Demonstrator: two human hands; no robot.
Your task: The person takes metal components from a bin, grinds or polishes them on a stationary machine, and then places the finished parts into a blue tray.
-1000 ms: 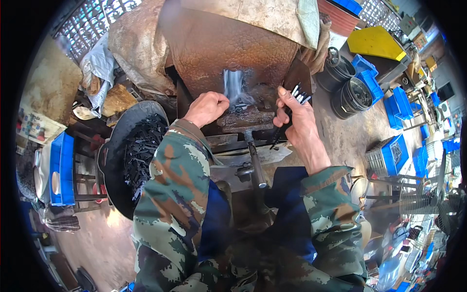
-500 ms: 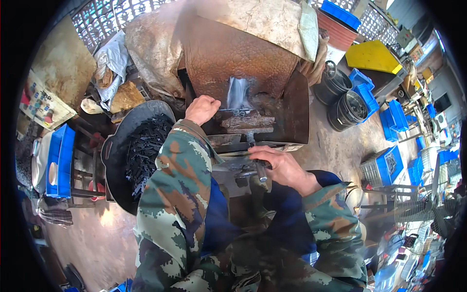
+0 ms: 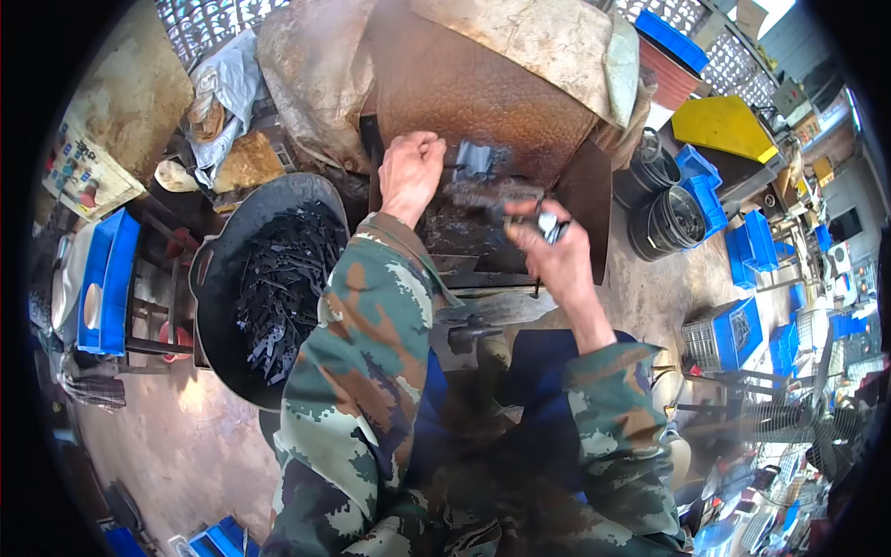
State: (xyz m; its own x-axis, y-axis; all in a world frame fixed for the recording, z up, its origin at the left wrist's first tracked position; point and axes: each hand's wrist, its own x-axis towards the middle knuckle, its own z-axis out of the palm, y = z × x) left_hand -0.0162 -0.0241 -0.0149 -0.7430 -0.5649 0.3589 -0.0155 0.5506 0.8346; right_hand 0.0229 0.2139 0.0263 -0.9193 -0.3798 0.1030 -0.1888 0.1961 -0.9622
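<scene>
Small dark strips [image 3: 549, 226], pale ends showing, in right hand [image 3: 562, 255], near right front of metal box [image 3: 588, 200]; fingers curled round them, likely keeping bunch together. Left hand [image 3: 413, 174] at box's left side, fingers bunched close; cannot tell whether anything pinched. Brown sheet [image 3: 473, 84] behind, perhaps against splash. Black tub [image 3: 215, 292] of dark pieces [image 3: 288, 278] just beside left sleeve [image 3: 357, 325], seemingly for easy reach. Black bucket [image 3: 661, 230] off right, apart from hands.
</scene>
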